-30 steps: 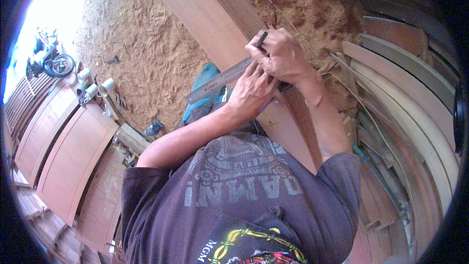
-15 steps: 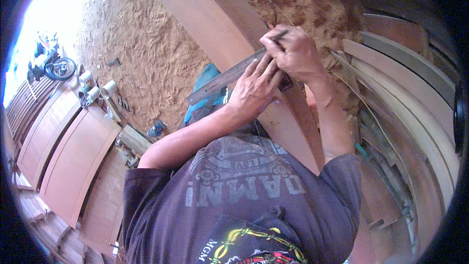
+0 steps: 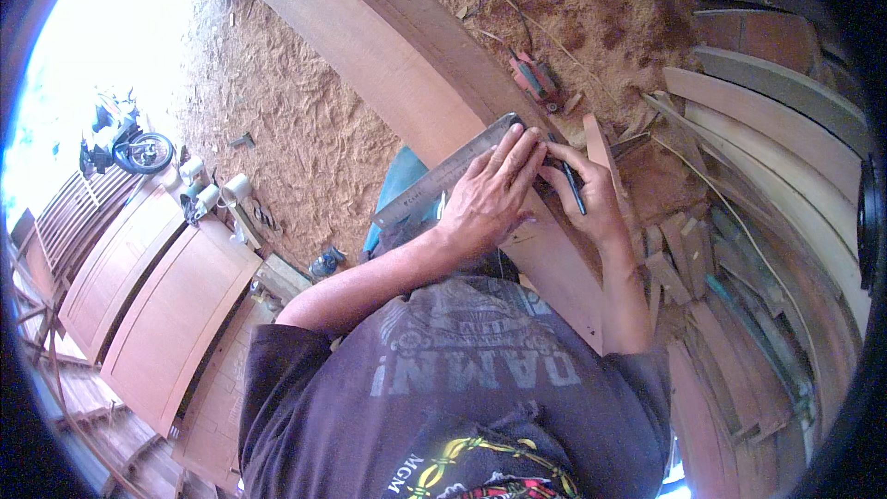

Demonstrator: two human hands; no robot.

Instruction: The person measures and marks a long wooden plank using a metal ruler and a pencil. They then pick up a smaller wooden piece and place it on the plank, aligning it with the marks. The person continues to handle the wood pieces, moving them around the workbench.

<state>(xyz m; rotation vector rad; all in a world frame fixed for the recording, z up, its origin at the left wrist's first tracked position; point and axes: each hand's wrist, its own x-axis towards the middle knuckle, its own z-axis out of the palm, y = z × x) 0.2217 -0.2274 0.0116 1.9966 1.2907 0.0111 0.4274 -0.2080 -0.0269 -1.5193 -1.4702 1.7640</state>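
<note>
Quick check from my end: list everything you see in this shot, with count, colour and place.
metal ruler: one, grey, flat across the plank under the left hand
pen: one, dark, in the right hand
wooden plank: one, reddish-brown, long, running centre
power tool: one, red, on sawdust behind the plank
door panels: several, brown, lower left
curved boards: many, stacked right
motorbike: one, far left
left hand: pressing the ruler
right hand: gripping the pen

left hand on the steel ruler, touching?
Touching. Head view: the left hand lies flat on the steel ruler, fingers pressing its far end onto the plank.
</note>
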